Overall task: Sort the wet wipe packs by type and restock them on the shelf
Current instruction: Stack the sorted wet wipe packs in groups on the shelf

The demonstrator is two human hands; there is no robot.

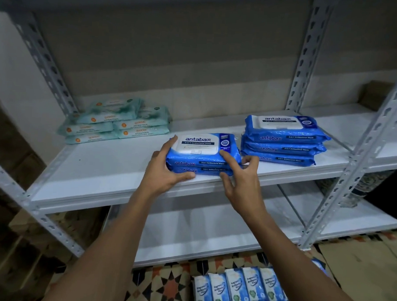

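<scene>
A row of white-and-blue wipe packs point(239, 288) stands upright at the bottom edge of the frame, on a patterned floor point(164, 283). Above them, two bare forearms reach to the white metal shelf point(105, 169), where the left hand point(167, 169) grips the left end of a two-high stack of blue Antabax packs point(202, 155) — the right hand point(239, 177) hovers at its right end, fingers spread, index tip on the top pack. Just beside it sits a taller Antabax stack point(284, 138); farther left, teal packs point(117, 121) are piled near the back.
</scene>
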